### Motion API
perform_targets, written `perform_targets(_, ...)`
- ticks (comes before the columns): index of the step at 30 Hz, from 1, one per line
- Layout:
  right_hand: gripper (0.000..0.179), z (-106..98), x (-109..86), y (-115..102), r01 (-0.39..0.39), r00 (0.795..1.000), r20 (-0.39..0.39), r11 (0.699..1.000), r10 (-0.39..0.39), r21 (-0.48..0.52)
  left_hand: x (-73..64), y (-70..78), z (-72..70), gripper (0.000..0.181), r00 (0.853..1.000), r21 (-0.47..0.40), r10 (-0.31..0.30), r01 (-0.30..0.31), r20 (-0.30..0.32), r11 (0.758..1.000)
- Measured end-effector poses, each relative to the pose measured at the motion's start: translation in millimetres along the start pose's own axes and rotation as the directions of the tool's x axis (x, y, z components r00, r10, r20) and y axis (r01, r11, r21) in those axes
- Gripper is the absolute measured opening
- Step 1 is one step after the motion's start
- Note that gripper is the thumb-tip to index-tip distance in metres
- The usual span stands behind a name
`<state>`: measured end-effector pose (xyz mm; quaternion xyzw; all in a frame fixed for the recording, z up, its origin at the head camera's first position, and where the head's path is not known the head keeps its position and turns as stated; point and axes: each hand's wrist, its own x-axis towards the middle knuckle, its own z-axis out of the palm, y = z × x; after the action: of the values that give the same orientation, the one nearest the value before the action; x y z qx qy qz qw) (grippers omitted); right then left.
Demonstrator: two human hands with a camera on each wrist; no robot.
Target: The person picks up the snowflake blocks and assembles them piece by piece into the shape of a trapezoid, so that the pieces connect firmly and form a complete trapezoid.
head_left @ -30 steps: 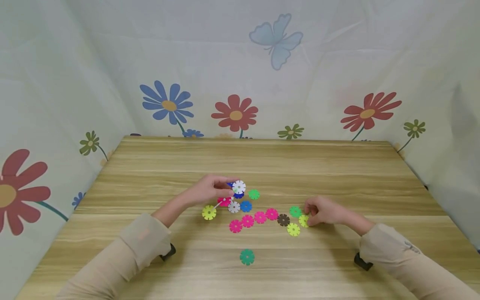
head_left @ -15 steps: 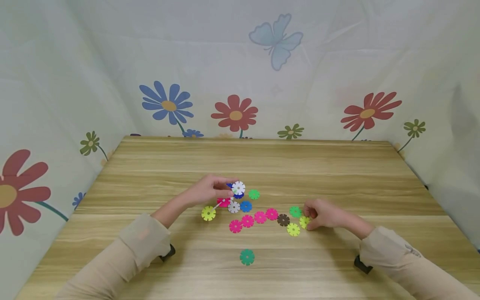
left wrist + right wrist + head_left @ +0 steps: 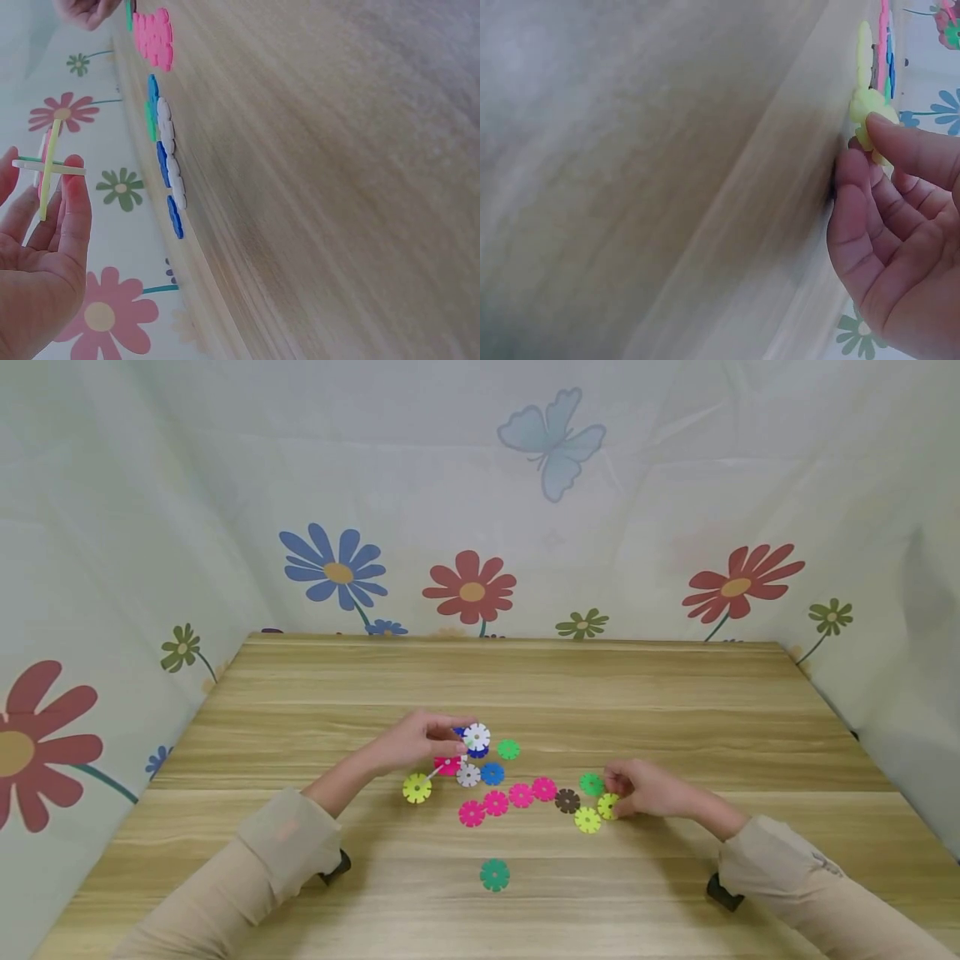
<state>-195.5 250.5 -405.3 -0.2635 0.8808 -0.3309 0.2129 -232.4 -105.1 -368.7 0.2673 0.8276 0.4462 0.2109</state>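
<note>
In the head view my left hand (image 3: 422, 739) holds a joined cluster of notched plastic discs in its fingertips. A white disc (image 3: 476, 737) stands at the fingers, and a yellow disc (image 3: 417, 788) shows below the hand; the left wrist view shows the cluster (image 3: 49, 169) crossing at right angles. Over to the right, my right hand (image 3: 648, 787) pinches another yellow notched disc (image 3: 872, 112) between thumb and fingers, close to the table. That disc lies beside a second yellow disc (image 3: 588, 820) and a green disc (image 3: 591, 785). The hand covers part of it.
A curved row of pink discs (image 3: 521, 795) leads to a dark brown disc (image 3: 567, 801) on the wooden table (image 3: 637, 893). White (image 3: 468, 775), blue (image 3: 492, 773) and light green (image 3: 508, 749) discs lie near the left hand. A darker green disc (image 3: 495, 875) is nearer the front.
My right hand has shifted slightly left, and its yellow disc has slid a little toward me. The left hand's cluster has tilted very slightly; the discs on the table stay in place.
</note>
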Motion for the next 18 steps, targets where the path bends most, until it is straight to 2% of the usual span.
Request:
perform_targets(6,0.018,-5,2.5,-5,0.038,0.999,0.0,0.996,-0.038,0.075,-0.6,0.1,0.4,0.048,1.0,0.006,-0.016,0.016,-0.004,1.0)
perform_targets(15,0.012,-20,13.2,-22,0.057,0.995,-0.089,0.996,-0.051,0.064,-1.0,2.7,1.3,0.047,1.0,0.016,-0.015,0.015,-0.003,1.0)
perform_targets(18,0.01,-24,18.0,-29,0.065,0.992,-0.109,0.994,-0.055,0.087,-0.9,3.3,1.7,0.046,1.0,0.02,-0.01,0.01,-0.002,1.0)
